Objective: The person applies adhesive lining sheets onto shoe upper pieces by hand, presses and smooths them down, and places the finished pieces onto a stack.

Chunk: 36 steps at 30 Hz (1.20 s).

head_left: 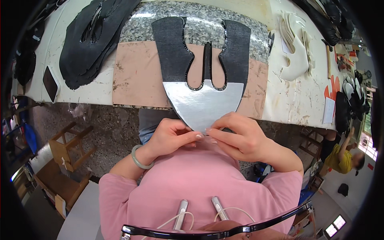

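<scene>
On a white table, a speckled slab bears a pink mat, likely a firm bed for the black-and-silver panel lying over it. The panel's near tip overhangs the edge, seemingly for easy reach: the left hand and right hand pinch it between them, some fingertips hidden. A phone lies left, apparently out of the way.

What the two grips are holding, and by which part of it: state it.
A black-and-silver flat piece; the left grip and right grip pinch it at the narrow tip of its silver end.
</scene>
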Tool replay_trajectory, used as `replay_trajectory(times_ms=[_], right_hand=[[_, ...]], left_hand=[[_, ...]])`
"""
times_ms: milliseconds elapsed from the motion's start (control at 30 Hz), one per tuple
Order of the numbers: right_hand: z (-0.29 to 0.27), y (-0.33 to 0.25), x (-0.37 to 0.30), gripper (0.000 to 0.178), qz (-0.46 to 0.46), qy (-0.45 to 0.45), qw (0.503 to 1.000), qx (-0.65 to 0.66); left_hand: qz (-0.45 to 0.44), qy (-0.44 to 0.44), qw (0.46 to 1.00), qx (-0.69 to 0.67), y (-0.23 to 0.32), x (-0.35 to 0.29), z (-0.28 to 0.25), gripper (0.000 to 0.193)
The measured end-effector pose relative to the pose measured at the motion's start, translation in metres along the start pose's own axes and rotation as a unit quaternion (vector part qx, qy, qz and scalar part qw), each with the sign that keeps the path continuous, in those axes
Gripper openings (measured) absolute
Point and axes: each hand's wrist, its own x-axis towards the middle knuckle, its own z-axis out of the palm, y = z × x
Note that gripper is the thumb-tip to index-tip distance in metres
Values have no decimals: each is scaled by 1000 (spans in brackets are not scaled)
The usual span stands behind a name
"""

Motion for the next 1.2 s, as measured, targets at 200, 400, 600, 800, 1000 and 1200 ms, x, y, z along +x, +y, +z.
replay_trajectory(times_ms=[200, 400, 600, 800, 1000, 1200], right_hand=[[-1, -2, -2, 31, 34, 11, 999, -10], [-2, 1, -1, 27, 24, 12, 999, -33], [0, -2, 4, 24, 18, 4, 999, -41], [-1, 10, 3, 21, 43, 68, 995, 58], [-5, -4, 8, 23, 40, 71, 997, -6], [-3, -2, 9, 23, 44, 70, 997, -11]], left_hand=[[175, -15, 972, 153, 25, 4, 13, 14], [215, 16, 949, 229, 18, 5, 18, 11], [303, 59, 895, 322, 23, 9, 23, 9], [309, 80, 916, 242, 22, 11, 27, 7], [348, 91, 881, 307, 26, 14, 27, 8], [405, 104, 820, 390, 28, 13, 26, 11]])
